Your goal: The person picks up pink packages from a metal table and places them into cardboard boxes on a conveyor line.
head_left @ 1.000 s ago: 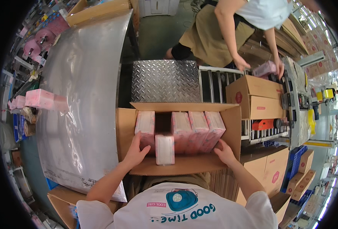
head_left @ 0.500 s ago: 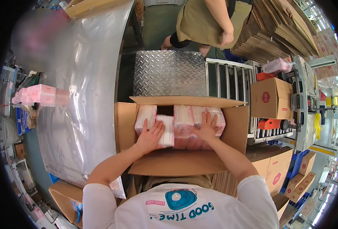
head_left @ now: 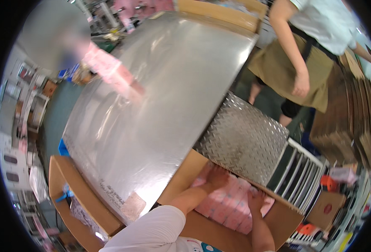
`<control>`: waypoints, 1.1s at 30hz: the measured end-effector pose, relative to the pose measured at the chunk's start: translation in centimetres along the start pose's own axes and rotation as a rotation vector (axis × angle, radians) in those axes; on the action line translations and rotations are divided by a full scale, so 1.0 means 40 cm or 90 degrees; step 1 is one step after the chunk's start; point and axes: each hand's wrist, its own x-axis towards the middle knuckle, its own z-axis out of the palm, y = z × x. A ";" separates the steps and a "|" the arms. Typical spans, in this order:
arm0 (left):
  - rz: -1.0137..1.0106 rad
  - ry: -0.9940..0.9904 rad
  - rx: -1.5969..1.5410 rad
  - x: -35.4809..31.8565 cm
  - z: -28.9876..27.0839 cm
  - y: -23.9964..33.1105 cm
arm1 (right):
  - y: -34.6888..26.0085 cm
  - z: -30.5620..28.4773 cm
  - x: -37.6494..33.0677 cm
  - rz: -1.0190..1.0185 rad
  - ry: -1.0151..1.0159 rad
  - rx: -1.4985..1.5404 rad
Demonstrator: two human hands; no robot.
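Note:
An open cardboard box (head_left: 287,218) sits low in the view, filled with several pink packs (head_left: 231,201) standing side by side. My left hand (head_left: 217,176) lies flat on the packs at the box's far left corner. My right hand (head_left: 256,201) presses down on the packs near the middle of the box. Both hands rest on top of the packs with fingers spread, gripping nothing. My white sleeve (head_left: 152,229) covers the near edge of the box.
A shiny metal table (head_left: 152,96) fills the middle, with pink packs (head_left: 110,69) on its far side. A diamond-plate ramp (head_left: 244,140) and rollers (head_left: 298,168) lie beyond the box. Another person (head_left: 307,54) in an apron stands at the upper right beside stacked flat cartons (head_left: 353,122). A second open box (head_left: 76,201) stands at the lower left.
My head has turned left and tilted, so the box slid to the lower right of the view. Both hands stay on the pink packs, the left one moved toward the far corner.

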 end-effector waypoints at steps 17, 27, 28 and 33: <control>-0.412 0.230 0.222 0.344 -1.369 -1.034 | -1.129 -0.394 -0.334 -0.770 -0.186 0.197; -0.232 0.223 0.112 0.151 -1.310 -1.142 | -1.579 -0.300 -0.221 -0.764 0.123 -0.169; -0.181 0.275 0.125 0.084 -1.296 -1.130 | -1.548 -0.311 -0.223 -0.735 0.104 -0.163; -0.111 0.263 0.134 -0.328 -1.210 -0.857 | -1.441 -0.317 -0.294 -0.648 0.056 -0.178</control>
